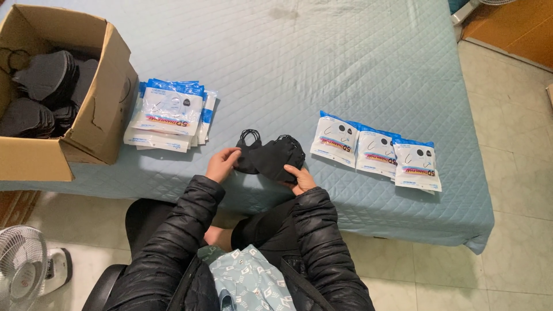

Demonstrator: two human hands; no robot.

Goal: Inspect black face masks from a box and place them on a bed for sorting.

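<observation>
A home bedroom pressed into use for packing work: a bed with a quilted pale blue cover point(345, 75) fills the view from nine to three o'clock, standing on pale floor tiles point(512, 115). At seven o'clock a household electric fan point(23, 268) stands on the floor, and at ten o'clock an open cardboard box point(98, 115) sits on the bed.
</observation>
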